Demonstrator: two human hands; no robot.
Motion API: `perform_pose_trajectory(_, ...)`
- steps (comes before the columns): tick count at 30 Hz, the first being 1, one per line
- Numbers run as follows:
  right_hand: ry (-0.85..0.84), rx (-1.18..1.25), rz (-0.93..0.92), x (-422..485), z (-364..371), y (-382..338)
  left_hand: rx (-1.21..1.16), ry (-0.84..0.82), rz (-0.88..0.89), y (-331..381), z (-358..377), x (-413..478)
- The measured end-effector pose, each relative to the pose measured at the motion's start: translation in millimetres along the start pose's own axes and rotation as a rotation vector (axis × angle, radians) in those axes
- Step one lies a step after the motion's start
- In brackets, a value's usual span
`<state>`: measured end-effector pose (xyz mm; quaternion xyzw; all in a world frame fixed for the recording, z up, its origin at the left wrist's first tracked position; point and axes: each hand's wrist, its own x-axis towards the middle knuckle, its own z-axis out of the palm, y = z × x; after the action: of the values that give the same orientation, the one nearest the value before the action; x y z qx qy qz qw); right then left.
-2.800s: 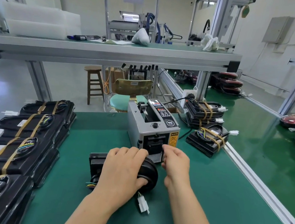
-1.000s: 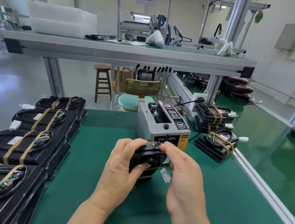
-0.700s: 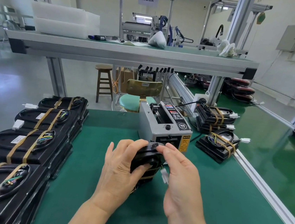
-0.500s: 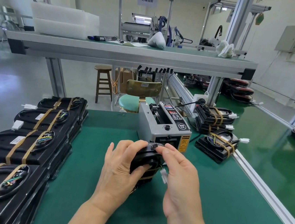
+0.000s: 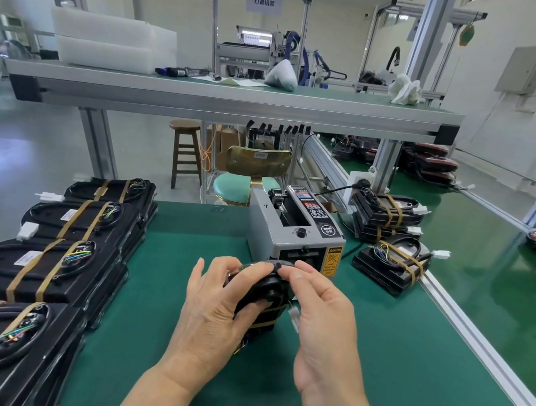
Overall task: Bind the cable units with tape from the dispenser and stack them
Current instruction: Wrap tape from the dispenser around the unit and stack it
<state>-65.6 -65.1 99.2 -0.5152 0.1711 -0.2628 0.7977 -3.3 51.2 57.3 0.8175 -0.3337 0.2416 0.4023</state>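
Binding is the step in hand, as we judge it.

Head view. We hold one cable unit (image 5: 266, 289) up on edge between both hands. It sits just in front of the outlet of the tape dispenser (image 5: 293, 235) and over the green bench (image 5: 188, 244). The hands hide whether its lower edge rests on the bench. One tan tape band (image 5: 266, 312) already crosses the lower body of the unit, beside the white connector (image 5: 293, 317) at its right.

Grip, left hand (image 5: 214, 310): clenched on the unit, with the fingers curled over its upper left rim and the thumb pressed on its black face.

Grip, right hand (image 5: 322, 326): thumb and forefinger pinch the top edge of the unit. The other fingers curl loosely and hold nothing. We cannot tell whether a tape end lies under those fingertips.

Next move, in our judgement: smooth the tape down, then draw a second strip from the dispenser, since the stacked units (image 5: 66, 230) at the left of the bench each carry two bands. This calls for the left hand to steady the unit while the right hand lets go and reaches for the outlet.

Stacking is not yet done for this unit. Further units (image 5: 390, 263), also taped, lie at the right of the dispenser.
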Motion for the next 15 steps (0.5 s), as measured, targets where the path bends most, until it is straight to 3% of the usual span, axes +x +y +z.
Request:
perform_pose_trajectory(10, 0.089, -0.161, -0.166, 9.6, -10.1, 5.9, -0.018, -0.016, -0.056, -0.7, -3.5, 0.3)
perform_pose_trajectory(15, 0.057, -0.254, -0.136, 18.2, -16.6, 18.0, 0.000, -0.030, -0.089, 0.2, -6.7, 0.8)
